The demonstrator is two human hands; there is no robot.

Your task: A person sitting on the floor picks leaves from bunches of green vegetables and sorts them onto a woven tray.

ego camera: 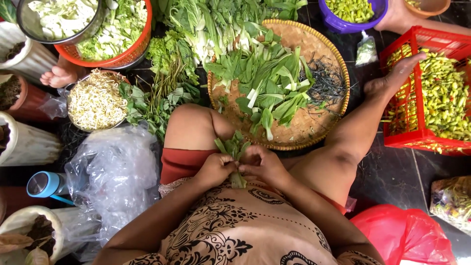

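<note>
Far left: white sacks (27, 145) with dark contents, a blue-capped bottle (45, 185), crumpled clear plastic bag (115, 172) on the dark floor (392, 176). Above that, a metal bowl of bean sprouts (95, 100) and an orange basket of chopped greens (120, 32) with a steel bowl (61, 19) sitting in it; someone else's bare foot (59, 76) just beside the basket. Centre: loose leafy stalks (167, 83) on the floor, then a round woven tray (314, 125) carrying cut green leaves (267, 81) and a patch of dark thin strands (324, 81). The person sits cross-legged, tray resting against the knees. Left hand (216, 169) and right hand (262, 164) are drawn close together over the lap, both pinching a small bunch of leafy stems (234, 149), leaves sticking up toward the tray edge, stem end poking out below between the thumbs. Judgement: looks like leaves being picked or snapped off; best to grip low on the stem with one hand, pinch off near the joint with the other, keep it over the tray so pieces land there. Right: purple bowl of green chillies (351, 12), red crate of yellow-green chillies (441, 93), another person's hand (397, 76) at its edge, red plastic bag (402, 235), small bagged chillies (451, 198).
</note>
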